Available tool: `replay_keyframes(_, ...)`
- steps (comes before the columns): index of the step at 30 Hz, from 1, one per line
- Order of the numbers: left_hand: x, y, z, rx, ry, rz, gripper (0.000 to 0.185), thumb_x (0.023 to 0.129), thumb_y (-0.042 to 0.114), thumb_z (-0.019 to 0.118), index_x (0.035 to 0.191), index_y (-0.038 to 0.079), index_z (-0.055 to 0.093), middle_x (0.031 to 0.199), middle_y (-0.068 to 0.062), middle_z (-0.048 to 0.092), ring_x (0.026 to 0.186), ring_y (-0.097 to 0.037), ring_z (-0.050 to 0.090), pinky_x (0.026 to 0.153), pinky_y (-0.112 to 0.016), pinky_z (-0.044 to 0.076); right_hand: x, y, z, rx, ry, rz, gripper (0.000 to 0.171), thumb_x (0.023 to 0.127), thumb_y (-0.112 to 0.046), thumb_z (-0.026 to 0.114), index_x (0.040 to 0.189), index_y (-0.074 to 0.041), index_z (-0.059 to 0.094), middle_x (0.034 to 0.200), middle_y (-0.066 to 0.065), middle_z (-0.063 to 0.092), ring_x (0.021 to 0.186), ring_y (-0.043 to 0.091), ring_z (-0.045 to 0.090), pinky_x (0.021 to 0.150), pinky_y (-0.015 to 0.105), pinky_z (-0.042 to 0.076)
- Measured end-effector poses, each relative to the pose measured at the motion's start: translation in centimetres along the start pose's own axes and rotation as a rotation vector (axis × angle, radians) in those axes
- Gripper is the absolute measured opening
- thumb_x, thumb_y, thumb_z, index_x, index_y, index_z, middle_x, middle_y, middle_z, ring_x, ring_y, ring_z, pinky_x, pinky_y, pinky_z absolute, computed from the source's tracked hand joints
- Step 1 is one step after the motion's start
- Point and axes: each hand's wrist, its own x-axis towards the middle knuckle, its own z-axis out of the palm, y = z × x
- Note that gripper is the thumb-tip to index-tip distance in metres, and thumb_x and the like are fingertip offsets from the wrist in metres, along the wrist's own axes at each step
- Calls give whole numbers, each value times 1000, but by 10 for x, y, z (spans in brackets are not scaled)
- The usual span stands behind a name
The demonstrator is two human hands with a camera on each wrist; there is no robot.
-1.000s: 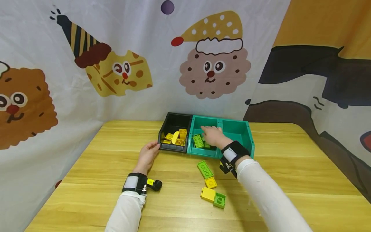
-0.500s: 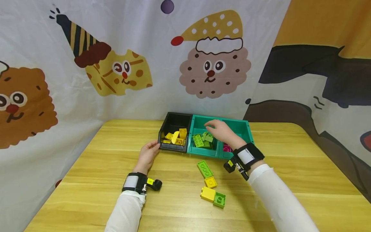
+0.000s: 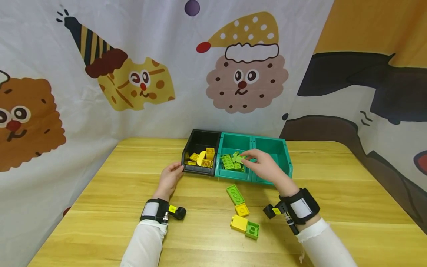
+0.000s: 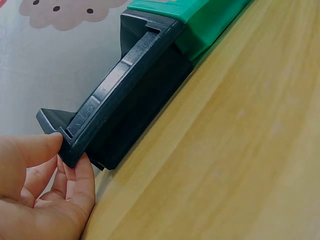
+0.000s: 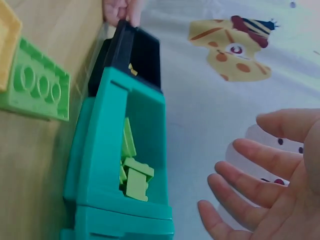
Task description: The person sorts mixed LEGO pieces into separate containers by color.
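My left hand (image 3: 169,180) holds the front left corner of the black bin (image 3: 203,139), thumb on the rim and fingers beneath, as the left wrist view (image 4: 47,187) shows. Several yellow toy building bricks (image 3: 201,158) lie inside that bin. To its right stands a teal bin (image 3: 235,140) with several light green bricks (image 3: 228,162) heaped at its front. Over the right side of this bin and the neighbouring teal bin (image 3: 273,146) hovers my right hand (image 3: 265,167). Its fingers are spread and loosely bent around nothing in the right wrist view.
On the wooden table (image 3: 126,185) before the bins lie a long green brick (image 3: 235,194) touching a small yellow brick (image 3: 242,210). Nearer me, another yellow brick (image 3: 239,223) touches a square green brick (image 3: 252,230). A printed cloth (image 3: 160,122) hangs behind the table.
My right hand has risen from the green bricks in the middle bin and drawn back to the right, leaving the heap more visible. My left hand stays on the black bin's corner.
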Motion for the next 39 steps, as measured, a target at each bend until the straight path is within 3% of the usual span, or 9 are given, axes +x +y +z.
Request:
replay_keyframes(8,1,-2,-1,-6,-5,9,36,95,2,53,129,-10,48,101,-3,50,84,-4,52,76,-16,49,-30,6,12,-30,-28,-22,40,88,-27,67,119,-4,61,121,15,59,106,34,57,78,40,52)
replay_keyframes(16,1,0,-1,-6,-9,6,37,95,2,52,130,-10,48,106,-5,49,86,-3,53,76,-14,49,-50,7,24,-91,-151,-9,43,82,-29,73,115,-4,62,113,12,62,98,28,57,76,36,51)
replay_keyframes(24,0,-1,-1,-7,-7,0,36,95,1,52,129,-10,48,106,-5,49,86,-3,53,76,-14,49,-53,9,36,-113,-253,45,45,76,-31,78,110,-5,63,103,8,63,93,24,58,73,35,50)
replay_keyframes(39,-1,-1,-1,-2,-12,8,37,95,2,52,130,-11,47,102,-3,50,83,-2,52,76,-15,49,-52,11,53,-136,-344,29,38,71,-19,83,101,-6,64,83,1,57,76,17,49,68,32,46)
